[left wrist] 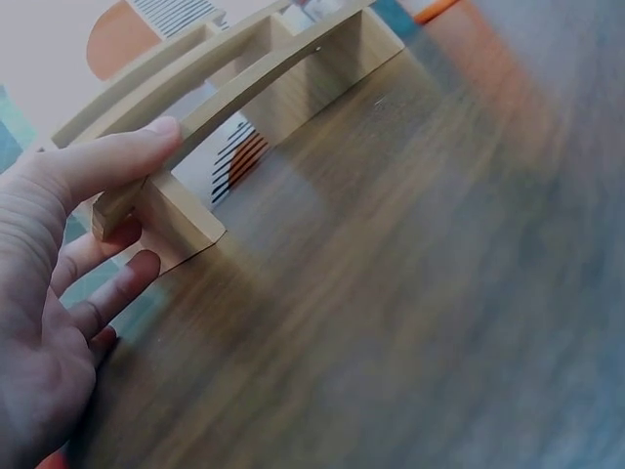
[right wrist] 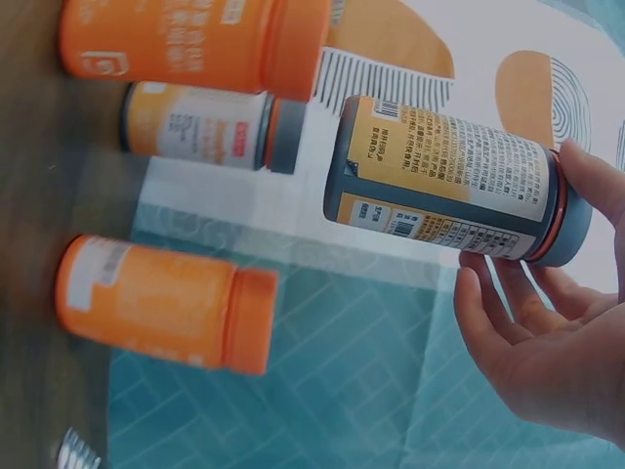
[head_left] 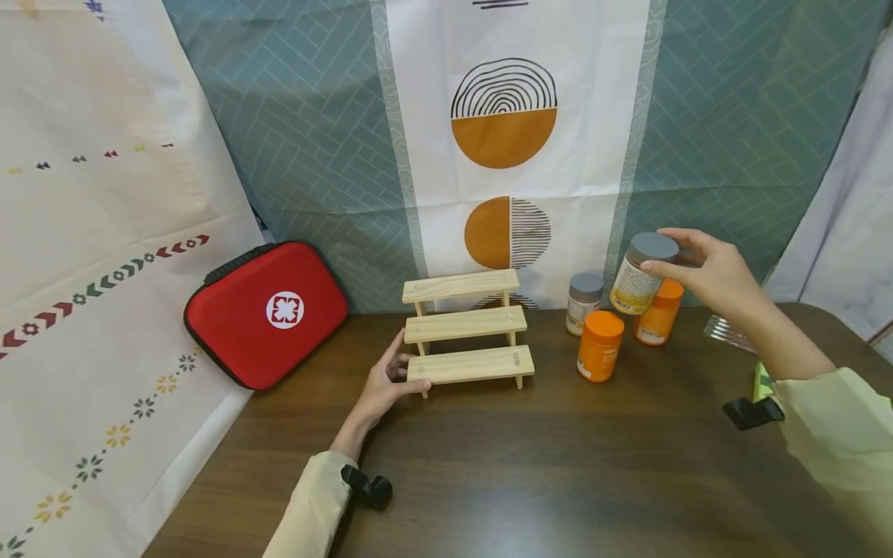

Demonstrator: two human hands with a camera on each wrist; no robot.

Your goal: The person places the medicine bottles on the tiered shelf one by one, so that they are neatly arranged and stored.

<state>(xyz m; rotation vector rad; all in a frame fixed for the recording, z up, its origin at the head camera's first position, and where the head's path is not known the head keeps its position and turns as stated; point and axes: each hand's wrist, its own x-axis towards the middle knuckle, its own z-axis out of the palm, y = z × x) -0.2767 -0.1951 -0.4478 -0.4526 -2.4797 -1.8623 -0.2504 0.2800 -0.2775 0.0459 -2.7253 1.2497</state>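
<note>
A three-step wooden display stand (head_left: 470, 366) stands on the table. My left hand (head_left: 382, 385) pinches the left end of its lowest step, and in the left wrist view the thumb lies on top with fingers (left wrist: 122, 288) below. My right hand (head_left: 718, 267) holds a grey-lidded pill bottle (head_left: 638, 271) up by its lid, slightly tilted, above the other bottles. In the right wrist view the held bottle (right wrist: 439, 181) shows a yellow and white printed label. Below it stand another grey-lidded bottle (head_left: 584, 302) and two orange bottles, one in front (head_left: 600, 346) and one behind (head_left: 657, 314).
A red zip case (head_left: 268, 314) with a white emblem leans against the cloth at the left. Right of the bottles lies a clear ribbed plastic item (head_left: 729, 333). A green item (head_left: 762, 382) is partly hidden by the right sleeve. Patterned cloth (head_left: 335, 155) hangs behind the table.
</note>
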